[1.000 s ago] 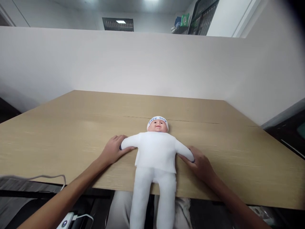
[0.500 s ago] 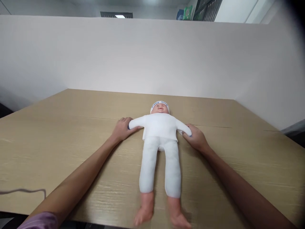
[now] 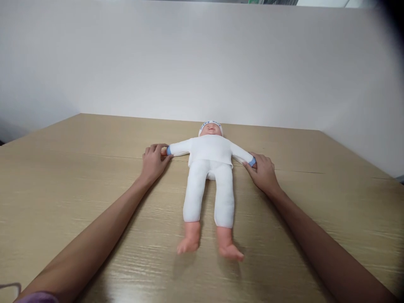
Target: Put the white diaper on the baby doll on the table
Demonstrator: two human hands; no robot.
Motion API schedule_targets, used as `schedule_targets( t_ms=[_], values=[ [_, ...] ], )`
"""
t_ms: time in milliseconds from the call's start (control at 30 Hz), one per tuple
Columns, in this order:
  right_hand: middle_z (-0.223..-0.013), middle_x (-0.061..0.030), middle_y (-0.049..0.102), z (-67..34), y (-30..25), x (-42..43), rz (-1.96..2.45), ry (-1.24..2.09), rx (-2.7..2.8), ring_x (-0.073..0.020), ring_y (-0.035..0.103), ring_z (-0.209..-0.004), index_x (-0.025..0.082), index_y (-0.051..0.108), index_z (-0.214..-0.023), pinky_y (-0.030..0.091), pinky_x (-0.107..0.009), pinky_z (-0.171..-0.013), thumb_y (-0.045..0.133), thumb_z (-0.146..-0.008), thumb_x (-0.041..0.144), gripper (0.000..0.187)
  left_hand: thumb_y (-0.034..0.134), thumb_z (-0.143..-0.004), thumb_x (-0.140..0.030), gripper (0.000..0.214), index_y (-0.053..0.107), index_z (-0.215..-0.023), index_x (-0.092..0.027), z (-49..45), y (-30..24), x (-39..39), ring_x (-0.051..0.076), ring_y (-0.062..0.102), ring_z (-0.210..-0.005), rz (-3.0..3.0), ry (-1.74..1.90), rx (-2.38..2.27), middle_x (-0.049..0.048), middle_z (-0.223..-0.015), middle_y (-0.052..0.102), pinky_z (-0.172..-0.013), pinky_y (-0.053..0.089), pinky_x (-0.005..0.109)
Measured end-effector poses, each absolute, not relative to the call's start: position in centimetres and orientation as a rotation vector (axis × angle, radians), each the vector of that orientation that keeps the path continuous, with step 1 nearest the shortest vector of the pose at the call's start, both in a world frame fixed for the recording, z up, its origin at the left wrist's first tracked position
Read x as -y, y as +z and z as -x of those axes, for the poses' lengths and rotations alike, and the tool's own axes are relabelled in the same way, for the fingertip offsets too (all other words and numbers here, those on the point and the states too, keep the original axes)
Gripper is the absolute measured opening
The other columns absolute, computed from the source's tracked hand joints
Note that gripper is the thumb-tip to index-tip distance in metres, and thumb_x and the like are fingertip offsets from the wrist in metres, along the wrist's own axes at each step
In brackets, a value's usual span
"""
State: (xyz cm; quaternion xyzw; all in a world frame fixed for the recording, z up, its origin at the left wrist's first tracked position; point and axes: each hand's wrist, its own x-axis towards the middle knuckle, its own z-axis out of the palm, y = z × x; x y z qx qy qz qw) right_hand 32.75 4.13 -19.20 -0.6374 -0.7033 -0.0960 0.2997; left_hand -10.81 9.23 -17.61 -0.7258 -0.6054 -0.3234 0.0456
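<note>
A baby doll (image 3: 210, 168) in a white suit and white cap lies face up on the wooden table (image 3: 78, 185), head away from me, bare feet toward me. Its arms are spread to both sides, with blue cuffs at the wrists. My left hand (image 3: 153, 162) is closed around the doll's hand on the left side. My right hand (image 3: 263, 172) grips the doll's other wrist at the blue cuff. Both my forearms stretch out across the tabletop.
A plain white partition wall (image 3: 202, 63) rises right behind the far edge of the table. A seam line runs across the tabletop (image 3: 315, 171) near the doll's arms. A thin cable loop (image 3: 9, 288) shows at the bottom left corner.
The doll has slid away from me onto the table: its legs hung over the near edge a second ago and now lie fully on the wood. Both hands moved forward with its arms.
</note>
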Motion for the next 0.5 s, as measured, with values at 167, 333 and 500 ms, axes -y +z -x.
schedule_targets(
  t_ms=[167, 333, 500],
  values=[
    [-0.126, -0.0178, 0.068, -33.4, -19.8, -4.7, 1.709, -0.227, 1.884, -0.0366, 0.057, -0.112, 0.017, 0.058, -0.146, 0.044, -0.05, -0.097, 0.047, -0.1, 0.048, 0.056, 0.066, -0.093, -0.042, 0.039, 0.062, -0.127, -0.024, 10.9, -17.8, -9.5, 0.036, 0.057, -0.114, 2.252, -0.957, 1.872, 0.0113, -0.12, 0.069, -0.094, 0.044, 0.046],
    [-0.132, -0.0165, 0.067, -34.4, -20.4, -5.2, 1.724, -0.162, 1.863, -0.0358, 0.056, -0.117, 0.022, 0.056, -0.151, 0.045, -0.05, -0.099, 0.053, -0.099, 0.045, 0.057, 0.065, -0.093, -0.042, 0.038, 0.061, -0.125, -0.023, 11.1, -17.8, -9.2, 0.034, 0.058, -0.11, 2.319, -0.997, 1.83, 0.0099, -0.119, 0.07, -0.096, 0.045, 0.045],
    [-0.139, -0.021, 0.062, -33.4, -20.3, -4.1, 1.755, -0.206, 1.809, -0.0368, 0.052, -0.128, 0.012, 0.046, -0.156, 0.042, -0.053, -0.108, 0.054, -0.096, 0.043, 0.069, 0.062, -0.093, -0.04, 0.04, 0.061, -0.128, -0.021, 11.2, -17.8, -7.6, 0.034, 0.057, -0.113, 2.345, -1.01, 1.831, 0.013, -0.125, 0.069, -0.101, 0.044, 0.047]
  ],
)
